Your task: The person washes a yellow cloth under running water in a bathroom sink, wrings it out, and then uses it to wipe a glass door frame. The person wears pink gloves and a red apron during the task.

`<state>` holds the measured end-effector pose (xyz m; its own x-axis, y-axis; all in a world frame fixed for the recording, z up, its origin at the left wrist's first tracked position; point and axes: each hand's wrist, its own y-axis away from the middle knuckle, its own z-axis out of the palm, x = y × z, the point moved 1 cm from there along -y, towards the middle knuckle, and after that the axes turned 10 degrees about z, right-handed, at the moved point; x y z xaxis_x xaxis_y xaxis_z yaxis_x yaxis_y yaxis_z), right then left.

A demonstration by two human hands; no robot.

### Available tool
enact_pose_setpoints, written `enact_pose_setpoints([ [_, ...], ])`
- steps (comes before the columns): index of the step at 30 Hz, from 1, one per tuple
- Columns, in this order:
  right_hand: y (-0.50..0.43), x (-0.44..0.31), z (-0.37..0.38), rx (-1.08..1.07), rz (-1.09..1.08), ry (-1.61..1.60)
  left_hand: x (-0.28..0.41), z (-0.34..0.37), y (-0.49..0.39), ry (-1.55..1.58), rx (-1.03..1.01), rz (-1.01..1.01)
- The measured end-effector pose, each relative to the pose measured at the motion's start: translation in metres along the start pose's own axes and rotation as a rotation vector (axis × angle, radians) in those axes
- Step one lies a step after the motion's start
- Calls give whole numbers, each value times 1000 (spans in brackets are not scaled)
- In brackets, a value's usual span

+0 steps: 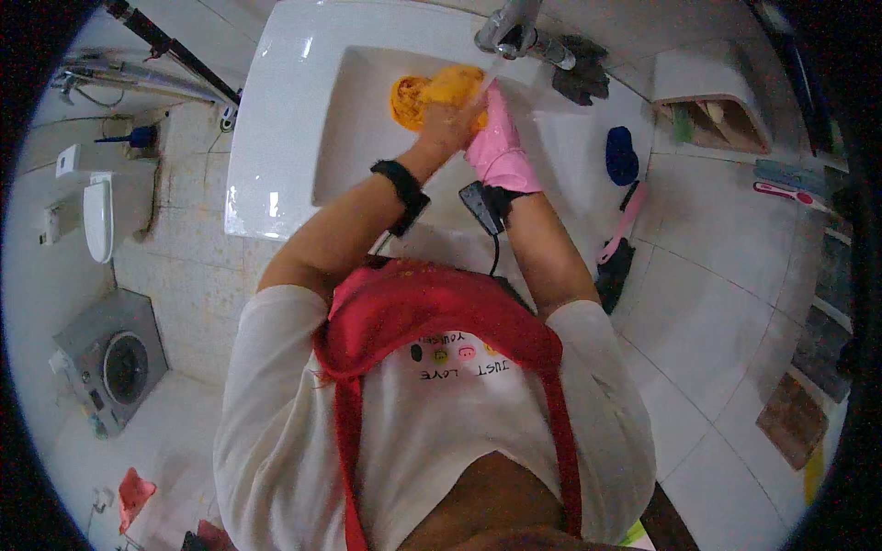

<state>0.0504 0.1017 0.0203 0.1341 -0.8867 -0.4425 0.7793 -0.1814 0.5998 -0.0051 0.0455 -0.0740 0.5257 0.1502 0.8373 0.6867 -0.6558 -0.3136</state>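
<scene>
A bunched yellow cloth point(412, 96) is in the white washbasin point(358, 172), under the chrome faucet point(510, 41). My left hand point(448, 124) is bare and closes on this cloth, with part of it spread over the fingers. A pink rubber glove covers my right hand point(497, 138), which is pressed close beside the left one at the cloth's right edge. Its fingertips are blurred, so whether they grip the cloth is unclear. Water seems to run from the faucet onto the hands. Each wrist wears a black strap with a small device.
A dark wrung rag point(582, 72) lies beside the faucet. Along the basin's right rim are a dark blue brush or sponge point(621, 156) and a pink-handled brush point(623, 224). A white bin-like holder point(710, 96) stands at upper right. A toilet point(100, 217) and washing machine point(120, 368) are at left.
</scene>
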Motion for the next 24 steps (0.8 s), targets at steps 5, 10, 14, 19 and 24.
enact_pose_setpoints([
  [5,8,-9,9,42,174,-80,13,-14,9,-533,-25,348],
  [10,-23,-3,-17,86,4,348,30,-33,-1,-749,27,543],
  [14,-61,4,-75,87,116,257,57,-46,-13,-647,-139,148],
  [19,-34,12,-35,85,130,191,66,-51,-11,-521,-280,-69],
  [24,-78,13,-93,335,-105,821,8,-21,9,-377,-35,238],
])
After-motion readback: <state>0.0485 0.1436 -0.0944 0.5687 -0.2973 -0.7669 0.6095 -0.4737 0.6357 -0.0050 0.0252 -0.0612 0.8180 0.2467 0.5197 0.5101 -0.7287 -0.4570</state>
